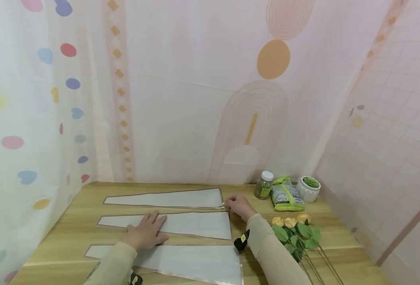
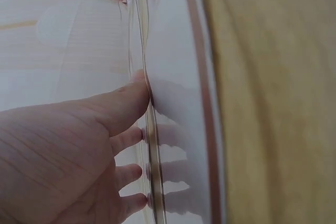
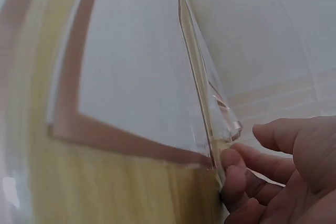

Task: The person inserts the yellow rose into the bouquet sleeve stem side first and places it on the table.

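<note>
Three long tapered sleeves of whitish see-through film with brownish borders lie across the wooden table: a far sleeve [image 1: 181,198], a middle sleeve [image 1: 199,224] and a near sleeve [image 1: 202,259]. My left hand [image 1: 146,231] rests with fingers spread on the middle sleeve's left half, its thumb toward the near sleeve. At the far sleeve's lower right corner, my right hand [image 1: 239,205] has its fingers curled at the film edge. A loose clear flap [image 3: 226,116] stands up there, close to the thumb tip [image 3: 265,136], while the fingertips [image 3: 233,179] meet the film edge.
At the back right stand a white-lidded jar [image 1: 264,186], a green-and-white packet [image 1: 286,196] and a potted succulent [image 1: 308,189]. Several peach roses [image 1: 289,222] with long stems lie right of my right forearm. Patterned curtains [image 1: 181,118] hang behind the table [image 1: 67,221] and at both sides.
</note>
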{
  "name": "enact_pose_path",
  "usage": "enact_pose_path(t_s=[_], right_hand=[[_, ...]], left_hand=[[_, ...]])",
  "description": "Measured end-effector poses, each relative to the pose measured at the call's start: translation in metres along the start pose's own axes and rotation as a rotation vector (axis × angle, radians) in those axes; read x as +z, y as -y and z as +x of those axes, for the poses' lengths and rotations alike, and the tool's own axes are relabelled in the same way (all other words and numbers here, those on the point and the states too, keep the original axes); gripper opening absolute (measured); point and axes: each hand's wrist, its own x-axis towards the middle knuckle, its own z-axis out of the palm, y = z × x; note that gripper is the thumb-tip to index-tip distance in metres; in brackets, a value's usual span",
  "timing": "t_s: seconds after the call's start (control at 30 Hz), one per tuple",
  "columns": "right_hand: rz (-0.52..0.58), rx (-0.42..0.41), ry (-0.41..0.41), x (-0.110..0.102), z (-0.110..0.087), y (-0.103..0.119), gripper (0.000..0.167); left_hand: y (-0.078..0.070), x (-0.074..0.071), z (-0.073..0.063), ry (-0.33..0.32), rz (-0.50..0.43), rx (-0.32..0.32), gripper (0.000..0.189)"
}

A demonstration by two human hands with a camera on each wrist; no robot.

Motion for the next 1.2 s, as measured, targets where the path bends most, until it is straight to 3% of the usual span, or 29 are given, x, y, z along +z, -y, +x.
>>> enact_pose_path(t_s=[0.23,0.5,0.73,0.97,1.2], right_hand=[[0.007,0.011,-0.009,0.009,0.005,0.002,0.024],[0.171,0.036,-0.006,0.010,0.007,0.004,0.020],[0.252,-0.023,0.015,0.013,0.009,0.003,0.017],[0.291,-0.104,0.125,0.013,0.003,0.010,0.014],[0.264,-0.165,0.073,0.015,-0.003,0.014,0.015]], left_hand=[[0.003,0.001,0.005,-0.007,0.027,0.010,0.074],[-0.006,-0.006,0.016,-0.138,0.123,0.100,0.069],[-0.024,-0.008,0.041,-0.220,0.105,0.171,0.068],[-0.041,-0.012,0.062,-0.299,0.109,0.186,0.068],[-0.050,-0.012,0.079,-0.321,0.114,0.204,0.074]])
